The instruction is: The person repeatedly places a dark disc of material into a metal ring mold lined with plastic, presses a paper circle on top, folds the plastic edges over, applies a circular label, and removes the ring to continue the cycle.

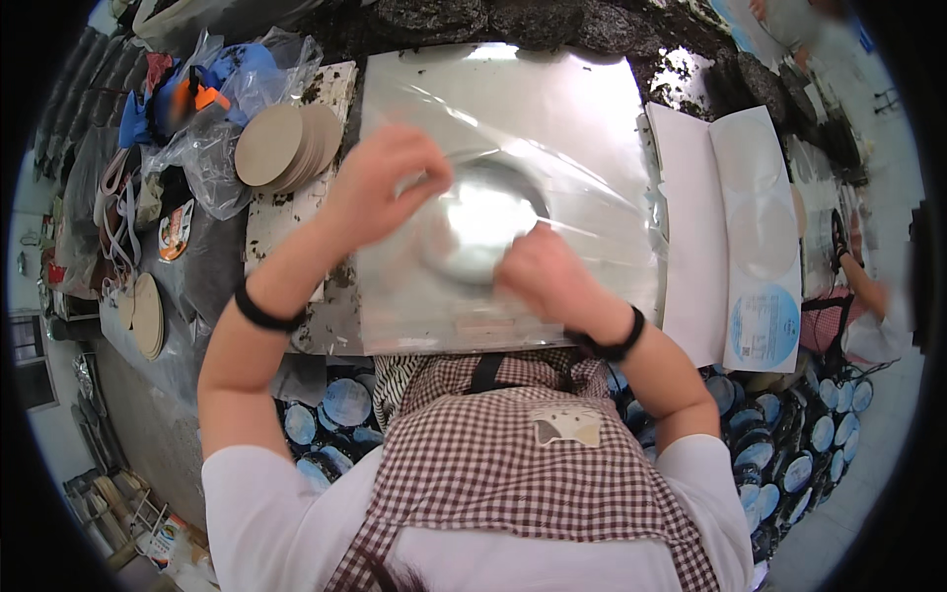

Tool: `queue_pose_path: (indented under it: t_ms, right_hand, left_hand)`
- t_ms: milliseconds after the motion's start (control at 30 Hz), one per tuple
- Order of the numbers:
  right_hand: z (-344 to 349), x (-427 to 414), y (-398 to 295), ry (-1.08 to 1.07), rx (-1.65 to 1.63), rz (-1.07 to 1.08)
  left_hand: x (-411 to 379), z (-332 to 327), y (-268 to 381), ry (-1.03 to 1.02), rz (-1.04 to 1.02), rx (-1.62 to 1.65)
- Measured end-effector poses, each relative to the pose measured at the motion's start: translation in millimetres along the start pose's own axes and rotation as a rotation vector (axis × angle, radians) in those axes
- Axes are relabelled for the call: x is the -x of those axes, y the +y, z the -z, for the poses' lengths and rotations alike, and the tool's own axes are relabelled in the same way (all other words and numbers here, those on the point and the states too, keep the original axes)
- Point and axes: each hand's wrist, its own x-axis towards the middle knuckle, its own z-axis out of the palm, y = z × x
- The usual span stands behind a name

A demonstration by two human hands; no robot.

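Clear plastic film (592,296) with bright creases lies over the pale work surface in front of me. A shiny round metal-looking piece (484,211) with a dark rim sits in the middle; whether it lies under or on the film is hard to tell. At its upper left is my left hand (388,185), blurred, with thumb and forefinger curled towards each other. My right hand (547,274), also blurred, is bent into a loose fist over the piece's lower right rim. Any film pinched in the fingers of either hand cannot be made out.
Stacked brown discs (272,144) and crumpled plastic bags (211,159) lie left. On the right is a sheet of round stickers (762,244), one printed. Dark lumps (533,22) line the back. Blue-labelled round packs (799,473) lie below the table. A co-worker's arm (865,285) shows far right.
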Motion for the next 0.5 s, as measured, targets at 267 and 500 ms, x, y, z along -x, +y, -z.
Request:
queue_pose_path:
  t_ms: [267, 500]
  right_hand:
    - [25.2, 26.5, -69.8, -0.576, -0.303, -0.154]
    - [56.7, 96.8, 29.0, -0.135, 0.428, -0.444]
  left_hand:
    - [134.1, -42.5, -9.8, 0.063, -0.206, -0.415]
    - [142.9, -30.6, -20.0, -0.247, 0.024, -0.103]
